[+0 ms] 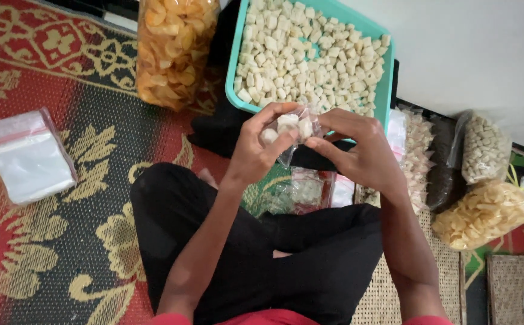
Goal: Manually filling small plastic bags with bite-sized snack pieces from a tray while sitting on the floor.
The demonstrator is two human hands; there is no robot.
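Both my hands hold one small clear plastic bag (291, 127) with a few pale square crackers inside, just in front of a teal tray. My left hand (260, 144) grips the bag's left side, fingers curled around it. My right hand (358, 147) pinches the bag's right edge between thumb and fingers. The teal tray (386, 78) behind is full of loose pale square crackers (304, 54). I sit cross-legged in black trousers on a patterned red rug.
A stack of empty clear zip bags (27, 156) lies at the left on the rug. A large bag of orange chips (174, 48) stands at the back. Filled cracker bags (484, 150), a chips bag (484, 213) and small packed bags (415, 153) lie at the right.
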